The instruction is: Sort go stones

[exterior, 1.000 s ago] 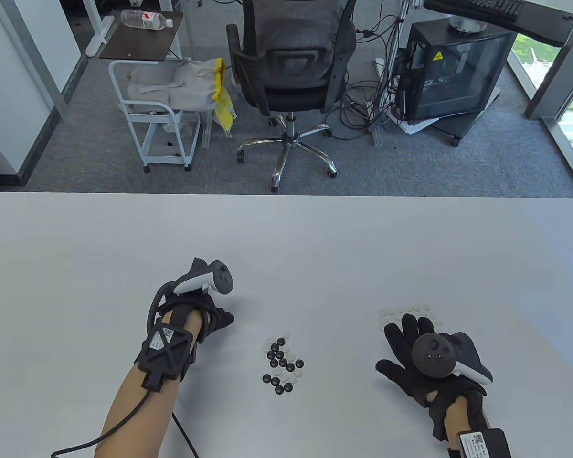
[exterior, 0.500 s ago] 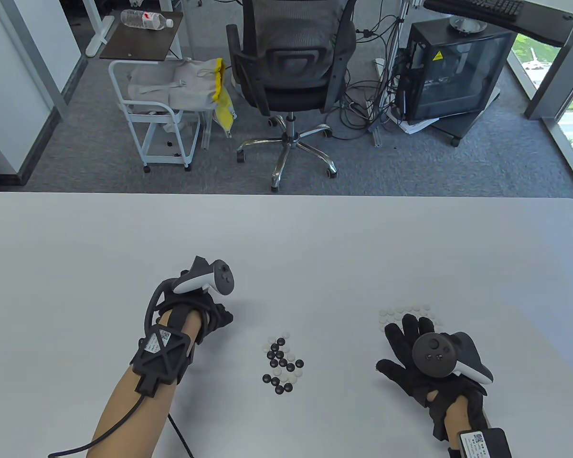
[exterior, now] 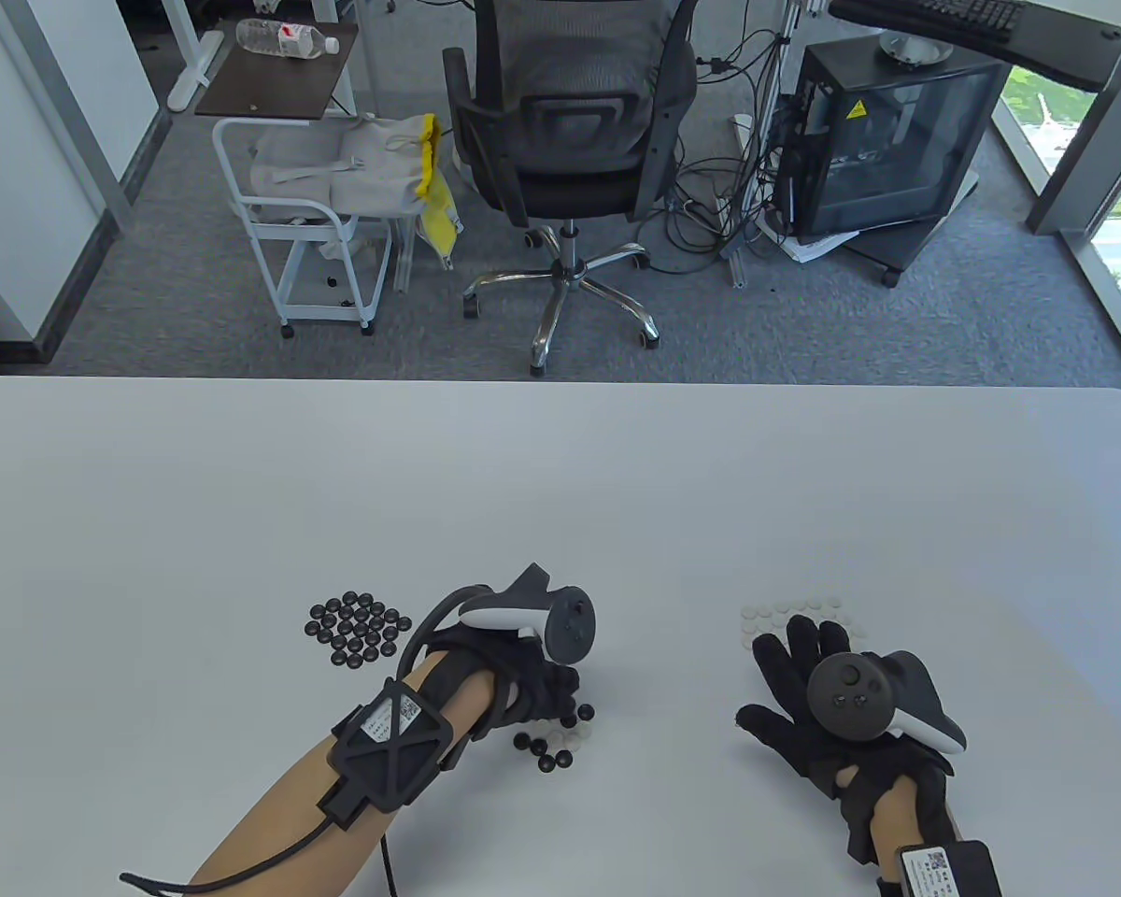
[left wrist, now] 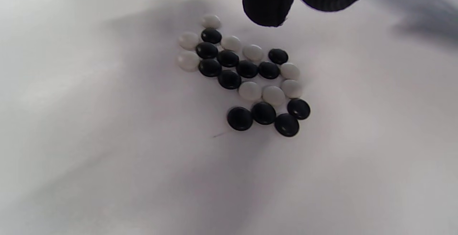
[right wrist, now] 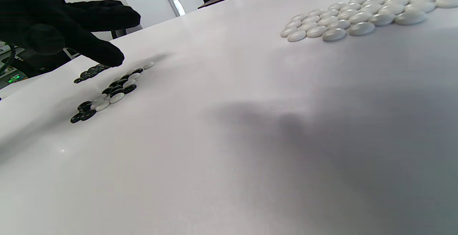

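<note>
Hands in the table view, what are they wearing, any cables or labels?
Both hands wear black knit sensor gloves. The left hand carries a white-and-grey tracker on its back and a black cross-braced wrist plate with a QR label; a black cable runs from it. The right hand has a matching tracker and a dark wrist module with a white QR label. Forearms are sleeveless.

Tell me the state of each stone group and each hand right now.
Mixed pile: black and white stones, unsorted.
Black pile: sorted, lying apart on the left.
White pile: sorted, lying flat on the right.
Left hand: over the mixed pile; grip hidden.
Right hand: fingers spread, beside the white pile.
</note>
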A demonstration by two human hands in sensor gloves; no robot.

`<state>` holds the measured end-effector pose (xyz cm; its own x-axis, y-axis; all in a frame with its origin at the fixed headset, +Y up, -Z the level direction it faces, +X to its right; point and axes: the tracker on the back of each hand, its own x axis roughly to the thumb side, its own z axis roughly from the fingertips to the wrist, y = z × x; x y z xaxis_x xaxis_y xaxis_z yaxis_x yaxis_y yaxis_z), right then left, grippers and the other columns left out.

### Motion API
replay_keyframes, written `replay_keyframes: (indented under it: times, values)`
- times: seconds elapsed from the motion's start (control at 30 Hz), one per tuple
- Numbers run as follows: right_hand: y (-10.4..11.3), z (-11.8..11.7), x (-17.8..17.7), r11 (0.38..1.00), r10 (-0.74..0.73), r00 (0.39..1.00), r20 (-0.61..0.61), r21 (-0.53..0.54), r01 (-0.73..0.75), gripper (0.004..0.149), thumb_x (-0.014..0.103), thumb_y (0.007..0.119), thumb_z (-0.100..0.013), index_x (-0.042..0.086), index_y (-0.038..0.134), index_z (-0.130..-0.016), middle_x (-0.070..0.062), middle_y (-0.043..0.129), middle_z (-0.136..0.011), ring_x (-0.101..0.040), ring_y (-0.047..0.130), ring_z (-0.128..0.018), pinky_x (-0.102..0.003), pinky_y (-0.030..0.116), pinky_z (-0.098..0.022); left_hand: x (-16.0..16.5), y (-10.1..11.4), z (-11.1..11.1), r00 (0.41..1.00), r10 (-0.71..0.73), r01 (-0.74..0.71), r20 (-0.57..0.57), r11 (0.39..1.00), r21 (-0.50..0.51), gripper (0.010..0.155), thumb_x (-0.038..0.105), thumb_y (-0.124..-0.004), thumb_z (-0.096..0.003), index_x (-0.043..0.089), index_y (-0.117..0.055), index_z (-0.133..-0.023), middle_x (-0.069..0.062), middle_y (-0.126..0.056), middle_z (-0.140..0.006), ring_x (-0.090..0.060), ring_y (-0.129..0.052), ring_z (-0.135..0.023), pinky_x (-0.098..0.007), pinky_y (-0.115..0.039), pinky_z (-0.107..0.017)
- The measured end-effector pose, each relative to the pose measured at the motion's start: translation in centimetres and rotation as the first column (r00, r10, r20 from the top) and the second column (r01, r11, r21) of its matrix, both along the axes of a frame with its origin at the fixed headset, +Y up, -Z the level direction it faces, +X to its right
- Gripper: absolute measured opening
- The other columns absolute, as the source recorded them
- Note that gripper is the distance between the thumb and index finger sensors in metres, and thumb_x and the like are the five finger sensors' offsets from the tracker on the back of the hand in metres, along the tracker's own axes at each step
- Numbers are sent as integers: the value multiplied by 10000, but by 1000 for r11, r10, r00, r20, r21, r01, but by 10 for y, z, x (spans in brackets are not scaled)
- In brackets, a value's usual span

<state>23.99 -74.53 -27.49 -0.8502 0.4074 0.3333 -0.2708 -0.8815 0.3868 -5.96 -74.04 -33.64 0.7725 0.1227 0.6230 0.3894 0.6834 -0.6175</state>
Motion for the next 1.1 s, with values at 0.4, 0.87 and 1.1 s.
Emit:
replay_keyframes:
  times: [0.4, 0.87, 1.1]
  values:
    - [0, 1, 0, 1000, -2, 1000, -3, 3, 2, 829, 504, 563, -613, -43, 273, -1165, -458, 58, -1093, -698, 36, -937, -897, 140, -558, 21, -28, 3, 998, -47, 48, 47, 998, -29, 649, 533, -537, -522, 354, -441, -1139, -220, 101, -1120, -520, 145, -934, -802, -54, -575]
    - [1, 2, 7, 1000, -9, 1000, -2, 4, 9, 827, 502, 566, -615, -45, 280, -1164, -458, 66, -1093, -699, 44, -938, -898, 150, -563, -37, -23, -77, 932, -52, 50, -360, 999, -15, 623, 518, -551, -534, 344, -524, -1131, -212, 96, -1126, -509, 161, -933, -797, -27, -573]
    - [1, 2, 9, 1000, -10, 1000, 4, 7, 10, 826, 501, 567, -614, -46, 282, -1163, -459, 70, -1094, -702, 51, -939, -900, 158, -565, -95, -20, -78, 881, -62, 55, -469, 998, -28, 627, 527, -553, -527, 320, -604, -1117, -212, 64, -1139, -515, 144, -940, -799, -34, -571]
